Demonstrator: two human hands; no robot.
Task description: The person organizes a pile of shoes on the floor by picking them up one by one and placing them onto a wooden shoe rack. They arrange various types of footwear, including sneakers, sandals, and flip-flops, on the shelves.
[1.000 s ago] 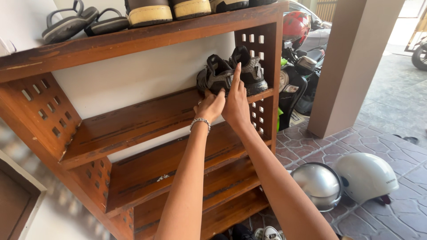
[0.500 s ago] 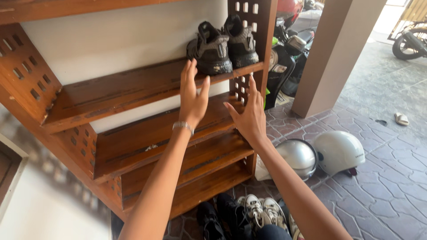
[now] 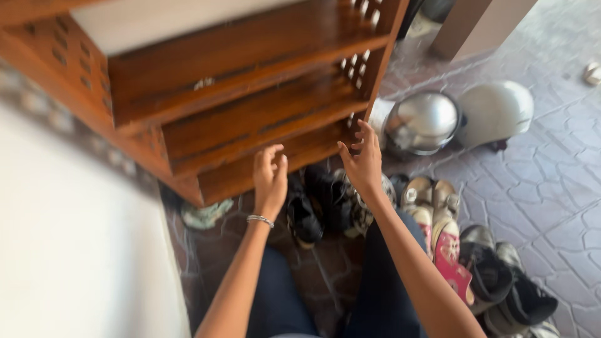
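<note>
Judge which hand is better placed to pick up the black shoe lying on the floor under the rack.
Left, probably. The left hand hovers open almost directly over the black shoe; the right hand sits further right, above the other shoes by the wooden rack.

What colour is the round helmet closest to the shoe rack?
Shiny silver helmet, seen in the head view, beside a white helmet.

Home entrance porch: wooden shoe rack (image 3: 250, 94) against the wall, paved floor (image 3: 551, 163), shoes (image 3: 325, 203) heaped below, two helmets (image 3: 460, 116) alongside.
</note>
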